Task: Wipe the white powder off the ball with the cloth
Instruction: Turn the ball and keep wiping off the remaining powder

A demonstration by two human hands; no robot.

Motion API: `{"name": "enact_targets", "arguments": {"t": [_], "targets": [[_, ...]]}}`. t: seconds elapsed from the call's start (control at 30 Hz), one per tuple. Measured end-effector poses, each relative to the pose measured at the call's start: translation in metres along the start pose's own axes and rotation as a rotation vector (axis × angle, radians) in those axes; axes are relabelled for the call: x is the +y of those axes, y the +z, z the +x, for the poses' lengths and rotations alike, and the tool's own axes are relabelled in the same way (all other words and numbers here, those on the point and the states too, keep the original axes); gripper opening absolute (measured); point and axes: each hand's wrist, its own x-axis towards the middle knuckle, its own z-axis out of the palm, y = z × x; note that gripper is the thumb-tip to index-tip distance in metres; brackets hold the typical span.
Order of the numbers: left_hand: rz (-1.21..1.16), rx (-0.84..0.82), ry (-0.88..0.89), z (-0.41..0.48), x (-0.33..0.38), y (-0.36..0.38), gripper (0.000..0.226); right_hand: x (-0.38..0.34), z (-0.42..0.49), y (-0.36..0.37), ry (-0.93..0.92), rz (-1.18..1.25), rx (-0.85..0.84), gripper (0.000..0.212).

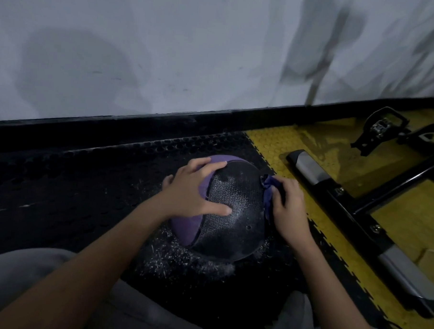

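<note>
Head view: ball [233, 214], purple and black, powder-dusted, at centre on black mat [73, 183]. Left hand [192, 190] fingers spread wide, pressing ball's left top. Right hand [289, 209] fingers curled round bunched cloth [267, 191] at ball's right side. Spilled powder [177, 259] on near side of ball. Right: yellow mat [336, 149], machine frame [350, 211], pedal [381, 126]. Far: white wall [166, 50].
</note>
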Motion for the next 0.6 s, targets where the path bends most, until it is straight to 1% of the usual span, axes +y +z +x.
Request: {"name": "enact_targets", "arguments": {"t": [0.07, 0.13, 0.2, 0.27, 0.33, 0.37, 0.43, 0.5, 0.53, 0.6], "targets": [[-0.043, -0.057, 0.005, -0.001, -0.004, -0.005, 0.098, -0.005, -0.002, -0.001, 0.043, 0.131, 0.010, 0.027], [-0.044, -0.042, 0.010, -0.003, -0.007, -0.007, 0.094, -0.012, -0.003, -0.002, 0.084, 0.252, 0.048, 0.027], [-0.044, -0.009, 0.014, -0.004, -0.008, -0.005, 0.092, -0.018, -0.002, -0.002, 0.095, 0.261, 0.090, 0.021], [-0.049, 0.013, 0.023, -0.005, -0.006, -0.003, 0.090, -0.025, -0.004, 0.001, 0.082, 0.179, 0.122, 0.017], [-0.040, 0.023, 0.038, -0.006, -0.005, -0.002, 0.092, -0.033, -0.011, 0.005, -0.017, 0.062, 0.148, 0.013], [-0.031, 0.032, 0.040, -0.007, -0.004, -0.001, 0.093, -0.038, -0.016, 0.006, -0.097, -0.005, 0.145, 0.017], [-0.010, 0.052, 0.042, -0.007, -0.003, 0.002, 0.089, -0.046, -0.025, 0.007, -0.264, -0.093, 0.075, 0.028], [0.003, 0.062, 0.036, -0.008, -0.002, 0.005, 0.090, -0.046, -0.027, 0.002, -0.414, -0.124, -0.016, 0.031], [0.006, 0.068, 0.031, -0.008, -0.001, 0.007, 0.091, -0.043, -0.024, 0.000, -0.443, -0.131, -0.044, 0.031], [0.006, 0.093, 0.019, -0.007, 0.000, 0.011, 0.094, -0.033, -0.014, -0.006, -0.382, -0.100, -0.055, 0.029]]}}
